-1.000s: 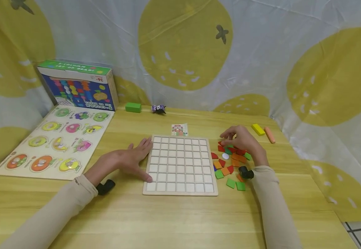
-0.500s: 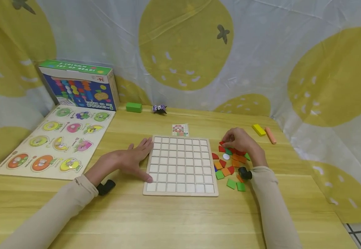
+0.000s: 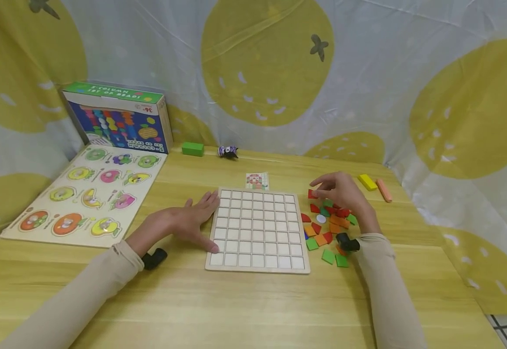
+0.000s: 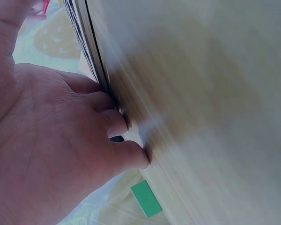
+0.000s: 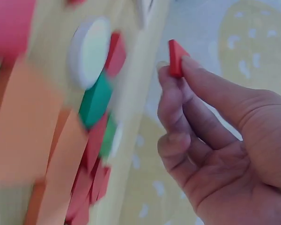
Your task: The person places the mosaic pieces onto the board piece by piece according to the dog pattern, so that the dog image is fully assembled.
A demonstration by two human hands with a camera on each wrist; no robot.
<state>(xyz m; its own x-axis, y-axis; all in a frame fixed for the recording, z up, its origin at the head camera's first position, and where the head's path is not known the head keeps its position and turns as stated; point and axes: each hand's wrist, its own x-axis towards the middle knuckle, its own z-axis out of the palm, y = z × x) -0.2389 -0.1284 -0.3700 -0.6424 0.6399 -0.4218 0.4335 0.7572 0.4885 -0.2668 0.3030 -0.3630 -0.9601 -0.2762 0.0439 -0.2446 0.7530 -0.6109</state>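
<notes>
My right hand (image 3: pixel 342 194) pinches a red tile (image 5: pixel 176 57) between thumb and fingertips, lifted above the loose tiles in the right wrist view. Under and beside it lies a spread of red, orange and green tiles (image 3: pixel 340 223), along with a white round tile (image 5: pixel 89 52). My left hand (image 3: pixel 192 222) lies with spread fingers at the left edge of a wooden grid board (image 3: pixel 257 228), thumb over its lower left corner. In the left wrist view the fingertips (image 4: pixel 138 157) touch down near the board's side. Bare pale squares show across the grid.
A small printed pattern card (image 3: pixel 257 181) lies behind the board. Further left are a fruit puzzle board (image 3: pixel 126 213) and a bead-set box (image 3: pixel 118 121). A green block (image 3: pixel 192 149) and a small dark figure (image 3: pixel 228 152) stand behind; yellow (image 3: pixel 367 182) and orange (image 3: pixel 384 190) sticks lie right.
My right hand has lifted slightly from the tiles, raising the red tile off the pile. My left hand stays at the board's edge, and the head view has shifted a little.
</notes>
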